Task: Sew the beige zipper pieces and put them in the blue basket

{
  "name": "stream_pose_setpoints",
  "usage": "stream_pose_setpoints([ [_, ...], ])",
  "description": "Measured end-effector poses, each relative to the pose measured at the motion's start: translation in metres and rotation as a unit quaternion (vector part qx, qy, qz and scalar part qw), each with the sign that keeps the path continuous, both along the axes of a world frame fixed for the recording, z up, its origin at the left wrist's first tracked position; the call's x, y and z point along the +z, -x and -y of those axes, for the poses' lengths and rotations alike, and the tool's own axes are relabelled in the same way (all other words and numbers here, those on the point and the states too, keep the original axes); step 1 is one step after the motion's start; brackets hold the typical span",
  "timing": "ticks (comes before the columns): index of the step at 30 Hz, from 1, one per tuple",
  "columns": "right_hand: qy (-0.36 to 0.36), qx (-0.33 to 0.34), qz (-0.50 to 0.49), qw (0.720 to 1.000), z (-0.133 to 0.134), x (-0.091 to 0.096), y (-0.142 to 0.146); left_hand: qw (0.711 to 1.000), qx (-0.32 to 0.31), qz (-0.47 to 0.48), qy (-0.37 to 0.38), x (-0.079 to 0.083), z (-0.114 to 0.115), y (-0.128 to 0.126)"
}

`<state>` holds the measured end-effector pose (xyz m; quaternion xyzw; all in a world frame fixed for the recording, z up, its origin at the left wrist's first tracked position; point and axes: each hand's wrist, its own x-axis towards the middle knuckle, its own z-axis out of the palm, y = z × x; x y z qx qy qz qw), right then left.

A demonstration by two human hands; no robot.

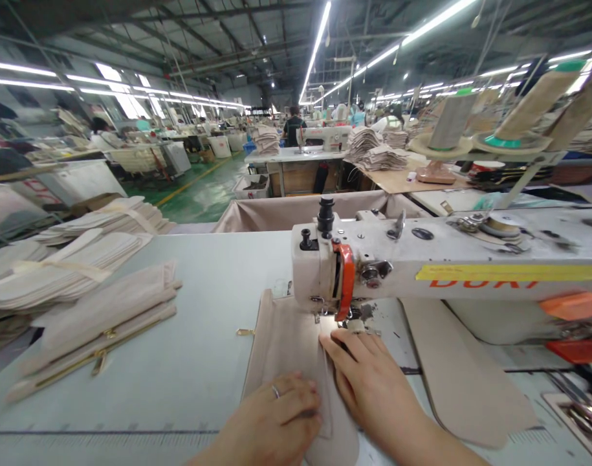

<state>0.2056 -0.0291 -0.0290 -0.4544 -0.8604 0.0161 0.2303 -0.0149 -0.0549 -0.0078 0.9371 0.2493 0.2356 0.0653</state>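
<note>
A beige fabric piece (281,343) with a zipper along its left edge lies under the head of a white sewing machine (422,259). My left hand (276,417), a ring on one finger, presses flat on the near part of the fabric with fingers stretched out. My right hand (368,382) lies flat on the fabric's right edge, fingertips close to the presser foot (347,317) below the orange guard.
Stacks of beige zippered pieces (96,323) sit on the table's left. A second beige panel (460,369) lies right of the needle. Thread cones (451,123) stand behind the machine. Other workers and sewing stations fill the hall beyond.
</note>
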Motion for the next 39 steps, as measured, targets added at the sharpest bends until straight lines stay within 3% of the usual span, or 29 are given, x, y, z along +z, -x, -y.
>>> stream_pose_setpoints([
  [8,-0.004,0.01,0.0,1.0,-0.001,-0.002,-0.002,0.997,-0.002,-0.047,0.069,0.011,-0.011,0.0],
  [20,0.004,0.007,-0.014,1.0,0.0,-0.001,-0.001,0.996,0.024,-0.076,0.04,0.007,-0.043,-0.002],
  [27,0.002,0.014,-0.012,1.0,-0.001,0.0,-0.001,0.992,0.053,-0.092,0.072,0.013,-0.062,-0.007],
  [39,0.007,-0.016,0.002,1.0,-0.003,0.0,0.002,0.986,0.14,-0.045,0.077,-0.001,-0.088,-0.01],
])
